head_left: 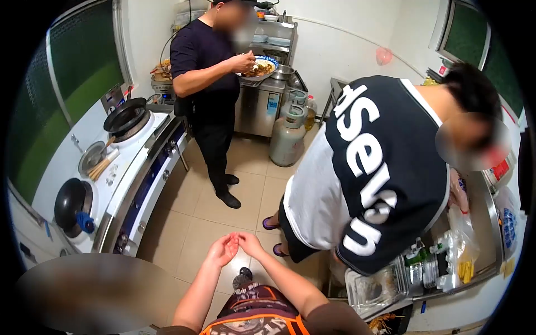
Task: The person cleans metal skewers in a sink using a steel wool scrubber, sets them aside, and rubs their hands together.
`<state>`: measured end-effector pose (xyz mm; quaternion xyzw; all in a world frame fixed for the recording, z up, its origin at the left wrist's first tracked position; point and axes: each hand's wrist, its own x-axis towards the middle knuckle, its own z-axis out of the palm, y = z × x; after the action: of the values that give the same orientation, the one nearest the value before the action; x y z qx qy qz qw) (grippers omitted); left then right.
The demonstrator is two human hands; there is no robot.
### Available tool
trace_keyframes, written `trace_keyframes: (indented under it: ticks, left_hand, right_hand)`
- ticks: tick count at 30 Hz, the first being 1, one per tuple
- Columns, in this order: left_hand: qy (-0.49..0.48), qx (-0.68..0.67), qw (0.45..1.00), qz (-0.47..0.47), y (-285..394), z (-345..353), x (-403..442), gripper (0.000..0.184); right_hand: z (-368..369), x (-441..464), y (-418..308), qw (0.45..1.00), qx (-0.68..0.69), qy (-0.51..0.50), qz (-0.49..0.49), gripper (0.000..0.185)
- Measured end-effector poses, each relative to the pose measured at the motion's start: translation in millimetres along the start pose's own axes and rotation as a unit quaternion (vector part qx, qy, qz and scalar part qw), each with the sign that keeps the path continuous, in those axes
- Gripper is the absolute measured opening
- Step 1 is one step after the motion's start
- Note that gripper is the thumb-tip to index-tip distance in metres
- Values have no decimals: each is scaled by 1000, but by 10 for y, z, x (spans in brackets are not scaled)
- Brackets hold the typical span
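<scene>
My left hand (224, 249) and my right hand (249, 244) are raised close together in front of my apron (259, 307), fingertips meeting or almost meeting. The left palm faces up, its fingers loosely bent, and nothing shows in it. The fingers of the right hand are partly turned away, and no object is visible in them. Below both hands lies the tiled floor (215, 237). Neither hand is near any utensil or counter.
Left, a stove (125, 167) bears woks (125, 116). A person in dark clothes (209, 84) holds a plate of food (261, 68) near gas cylinders (288, 137). At right, another person (385, 162) bends over a counter with plastic containers (377, 287).
</scene>
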<state>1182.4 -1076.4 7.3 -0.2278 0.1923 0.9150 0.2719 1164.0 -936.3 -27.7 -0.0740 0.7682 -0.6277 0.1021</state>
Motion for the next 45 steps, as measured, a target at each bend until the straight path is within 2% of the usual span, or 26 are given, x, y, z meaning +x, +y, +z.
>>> trace_keyframes:
  ticks: [3, 5, 6, 8, 10, 11, 12, 14, 19, 22, 24, 25, 28, 31, 33, 34, 38, 40, 42, 45]
  left_hand:
    - [-12, 24, 1000, 10, 572, 347, 491, 22]
    - [-17, 35, 999, 30, 990, 622, 800, 21]
    - [-16, 35, 998, 47, 1123, 717, 928, 20]
    - [16, 32, 999, 40, 1327, 935, 1285, 19]
    - [-3, 37, 999, -14, 1518, 1095, 1824, 19]
    - [-60, 44, 996, -57, 1582, 1137, 2145, 20]
    - [-40, 88, 993, -73, 1608, 1303, 2381, 20]
    - [-52, 107, 985, -122, 1614, 1608, 2811, 18]
    - [-70, 185, 956, -217, 1819, 2435, 4031, 18]
    - [-49, 230, 941, -244, 1674, 3025, 4658, 18]
    - [-95, 224, 929, -280, 1498, 3187, 4981, 19]
    - [-93, 231, 922, -297, 1454, 3391, 5133, 19]
    - [-150, 281, 896, -310, 1128, 4032, 5455, 18]
    - [-170, 277, 887, -328, 767, 4591, 5852, 18]
    - [-196, 310, 891, -266, 520, 5020, 6084, 18]
    - [-202, 312, 887, -273, 416, 5249, 6346, 18]
    - [-205, 355, 875, -256, 241, 5722, 7107, 18]
    - [-190, 383, 870, -246, 234, 5913, 7821, 20]
    - [-201, 381, 879, -203, 420, 6026, 8250, 20]
    - [-195, 388, 875, -213, 644, 6146, 8870, 20]
  right_hand:
    - [15, 1010, -10, 998, 34, 38, 24, 16]
    - [-112, 1629, -225, 987, 133, 86, 20, 18]
    - [-218, 1880, -239, 986, 135, 91, 25, 18]
    - [-484, 2332, -179, 959, 260, 99, 49, 19]
    - [-858, 2668, -215, 953, 258, 148, 65, 19]
    - [-1047, 2828, -230, 938, 279, 186, 83, 19]
    - [-1216, 2982, -202, 935, 283, 198, 85, 19]
    - [-1572, 3177, -121, 879, 379, 279, 74, 18]
    - [-2425, 3745, -44, 813, 426, 394, 49, 17]
    - [-2979, 3838, -84, 782, 455, 425, 14, 17]
    - [-3213, 3737, -188, 772, 439, 459, 16, 17]
    - [-3363, 3815, -224, 734, 471, 490, 17, 17]
    - [-3786, 3855, -237, 684, 476, 552, 6, 18]
    - [-4156, 4086, 156, 661, 494, 565, 5, 19]
    - [-4406, 4313, 622, 674, 501, 542, 35, 19]
    - [-4626, 4538, 710, 670, 498, 549, 31, 19]
    - [-5298, 5089, 894, 615, 464, 636, 51, 16]
    - [-5848, 5185, 1094, 589, 455, 664, 74, 16]
    - [-6360, 5053, 1440, 625, 359, 688, 81, 15]
    - [-7022, 4648, 1371, 477, 311, 820, 55, 16]
